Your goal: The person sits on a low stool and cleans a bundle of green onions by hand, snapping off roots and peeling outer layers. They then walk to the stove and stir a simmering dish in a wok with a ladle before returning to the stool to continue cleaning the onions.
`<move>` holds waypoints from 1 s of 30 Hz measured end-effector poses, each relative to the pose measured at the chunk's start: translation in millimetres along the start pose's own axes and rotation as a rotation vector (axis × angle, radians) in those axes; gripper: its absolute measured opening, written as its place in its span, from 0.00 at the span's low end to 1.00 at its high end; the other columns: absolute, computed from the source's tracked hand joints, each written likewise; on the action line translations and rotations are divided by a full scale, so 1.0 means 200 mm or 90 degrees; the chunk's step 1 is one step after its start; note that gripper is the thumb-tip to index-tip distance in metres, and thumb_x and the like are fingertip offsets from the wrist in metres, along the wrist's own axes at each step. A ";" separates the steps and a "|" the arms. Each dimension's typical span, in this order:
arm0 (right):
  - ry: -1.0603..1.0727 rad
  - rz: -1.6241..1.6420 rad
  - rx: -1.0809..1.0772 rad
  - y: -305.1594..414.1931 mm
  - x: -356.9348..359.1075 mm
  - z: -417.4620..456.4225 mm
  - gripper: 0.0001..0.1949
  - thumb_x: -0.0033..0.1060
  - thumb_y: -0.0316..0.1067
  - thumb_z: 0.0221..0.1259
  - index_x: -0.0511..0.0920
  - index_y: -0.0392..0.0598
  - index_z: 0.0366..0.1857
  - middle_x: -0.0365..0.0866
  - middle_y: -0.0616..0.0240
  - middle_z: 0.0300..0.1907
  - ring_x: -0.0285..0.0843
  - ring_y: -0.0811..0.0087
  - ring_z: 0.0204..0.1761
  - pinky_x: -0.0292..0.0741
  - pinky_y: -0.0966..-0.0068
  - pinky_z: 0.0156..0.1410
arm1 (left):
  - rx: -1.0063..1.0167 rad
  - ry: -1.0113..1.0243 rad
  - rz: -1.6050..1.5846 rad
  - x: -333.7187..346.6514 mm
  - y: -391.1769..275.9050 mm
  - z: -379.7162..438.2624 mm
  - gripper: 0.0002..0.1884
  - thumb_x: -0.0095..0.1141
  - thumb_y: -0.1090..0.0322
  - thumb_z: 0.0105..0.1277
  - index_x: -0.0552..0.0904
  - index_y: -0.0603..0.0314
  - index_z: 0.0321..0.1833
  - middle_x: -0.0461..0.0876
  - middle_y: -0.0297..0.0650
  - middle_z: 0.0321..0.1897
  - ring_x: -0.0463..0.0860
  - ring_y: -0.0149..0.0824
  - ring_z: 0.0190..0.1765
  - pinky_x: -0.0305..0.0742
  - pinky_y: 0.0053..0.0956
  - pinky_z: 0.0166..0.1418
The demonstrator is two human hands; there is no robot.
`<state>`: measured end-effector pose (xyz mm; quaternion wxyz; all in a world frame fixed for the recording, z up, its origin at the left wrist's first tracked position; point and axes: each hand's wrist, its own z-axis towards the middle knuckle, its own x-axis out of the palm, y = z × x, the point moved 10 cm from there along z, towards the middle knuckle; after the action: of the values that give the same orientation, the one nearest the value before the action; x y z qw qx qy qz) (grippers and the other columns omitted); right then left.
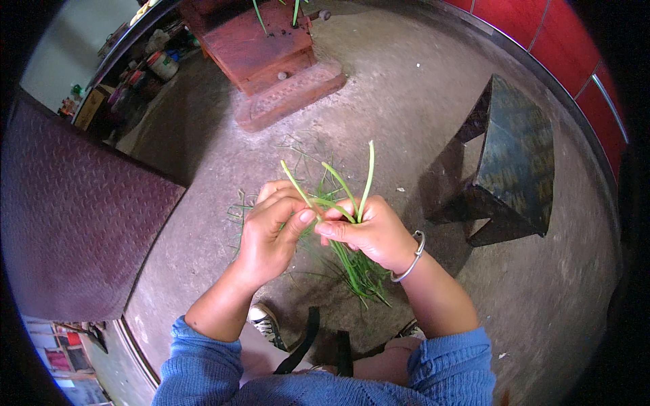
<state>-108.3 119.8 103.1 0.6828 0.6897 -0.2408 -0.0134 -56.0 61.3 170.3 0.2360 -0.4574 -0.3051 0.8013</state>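
My right hand (366, 223), with a metal bangle at the wrist, is closed around several green stalks (350, 261). Their pale cut-looking ends (369, 162) stick up above the fist, and the thin green leafy ends hang below it. My left hand (277, 223) pinches one pale green stalk (294, 182) between thumb and forefinger, with its tip pointing up and left. The two thumbs almost meet over this stalk. Part of the bunch is hidden behind my right fingers.
Thin green leaf scraps (299, 152) lie scattered on the concrete floor (203, 243). A dark low stool (515, 167) stands at right. Ahead is a reddish box-like stand (259, 51) on a raised base (292, 96). A maroon textured panel (86, 218) fills the left; buckets (162, 65) stand beyond it.
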 end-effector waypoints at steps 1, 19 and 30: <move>0.017 0.002 0.023 -0.01 0.01 0.00 0.07 0.57 0.35 0.50 0.77 0.43 0.25 0.75 0.72 0.21 0.63 0.88 0.19 0.60 0.89 0.23 | 0.024 0.002 0.017 0.00 -0.02 0.00 0.05 0.51 0.70 0.56 0.75 0.64 0.26 0.73 0.39 0.27 0.70 0.37 0.38 0.63 0.29 0.45; 0.035 0.030 0.089 -0.07 0.01 0.00 0.08 0.56 0.36 0.50 0.76 0.43 0.27 0.75 0.71 0.22 0.62 0.87 0.17 0.59 0.89 0.22 | -0.249 -0.435 -0.440 -0.50 0.47 -0.15 0.11 0.39 0.67 0.63 0.70 0.62 0.45 0.74 0.34 0.35 0.72 0.27 0.38 0.68 0.19 0.40; -0.226 0.123 -0.063 0.02 -0.30 -0.01 0.05 0.53 0.31 0.52 0.74 0.40 0.28 0.73 0.69 0.20 0.66 0.84 0.15 0.61 0.88 0.18 | -0.485 0.324 -0.560 0.41 0.25 -0.28 0.13 0.45 0.61 0.61 0.71 0.64 0.42 0.71 0.33 0.24 0.68 0.23 0.22 0.65 0.15 0.26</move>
<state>-162.8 143.0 88.9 0.6605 0.6160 -0.4216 -0.0810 -50.7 95.3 65.0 0.4291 -0.5174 -0.6626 0.3304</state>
